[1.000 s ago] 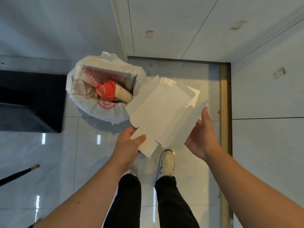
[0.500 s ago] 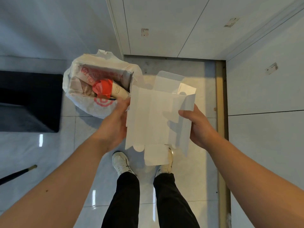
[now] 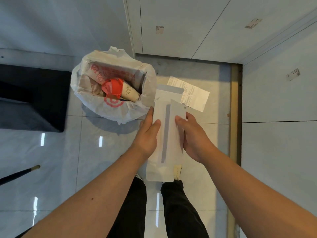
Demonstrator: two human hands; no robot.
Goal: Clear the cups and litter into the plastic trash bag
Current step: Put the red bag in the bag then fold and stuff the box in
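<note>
One flattened white carton (image 3: 165, 134) is the item in hand, folded lengthwise into a narrow strip. Its long axis runs straight away from the person, near end above the shoes, far end pointing at the floor just right of the plastic trash bag (image 3: 96, 107). A printed paper slip (image 3: 194, 95) shows beyond the carton's far end; whether it lies on the floor or hangs from the carton cannot be told.

Left hand (image 3: 147, 134): closed on the carton's left long edge, thumb across the top face, fingers underneath. Right hand (image 3: 192, 136): closed on the right long edge, thumb pressing the folded flap flat. Both grip near the strip's middle, close together, with only the carton's width between them.

The bag stands open on the tiled floor, ahead and to the left of the hands, mouth facing up. Inside: a paper cup (image 3: 129, 91) lying on its side, red wrapping (image 3: 112, 87), a printed paper bag (image 3: 109, 73). Its right rim sits just beside the carton's far left corner.

Judgement: the left hand is nearer the opening. The strip will likely need to swing left and tip far end down, since its length looks about as great as the mouth is wide. A flat, crosswise drop risks it bridging the rim.
</note>
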